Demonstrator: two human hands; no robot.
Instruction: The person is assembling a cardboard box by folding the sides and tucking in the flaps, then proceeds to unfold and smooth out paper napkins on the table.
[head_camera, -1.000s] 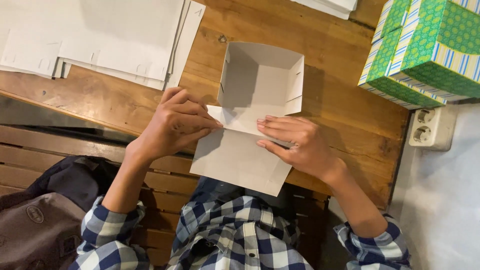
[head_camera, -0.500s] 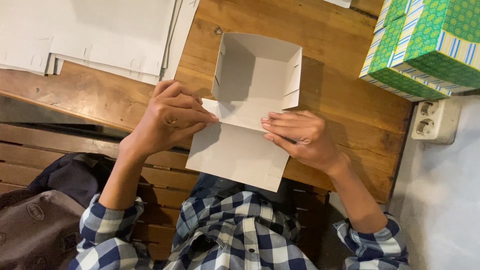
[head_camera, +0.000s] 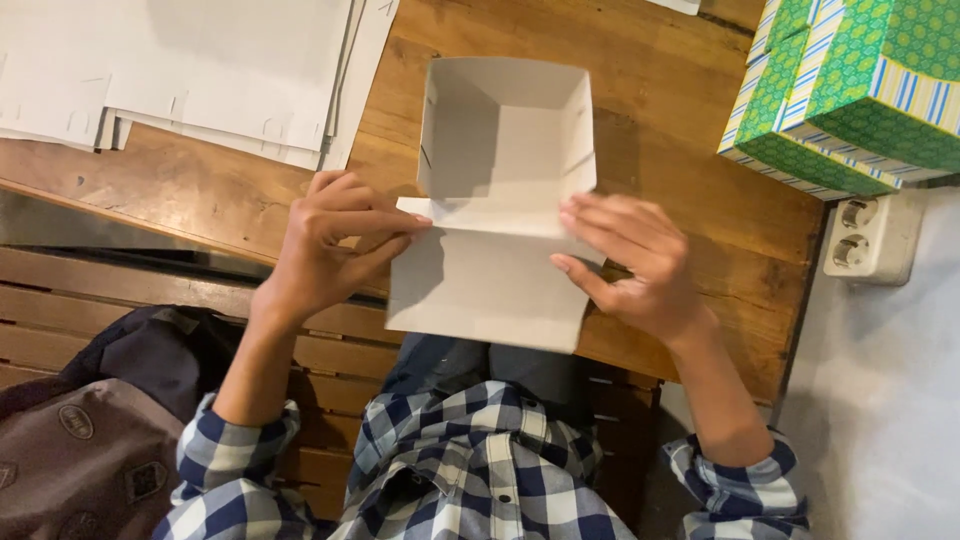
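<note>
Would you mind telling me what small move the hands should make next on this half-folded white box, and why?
Probably fold the loose front flap up along its crease. Three walls of the white box already stand, while this flap lies flat over the table edge. The left hand and right hand both press at the fold line, placed to turn it.
</note>
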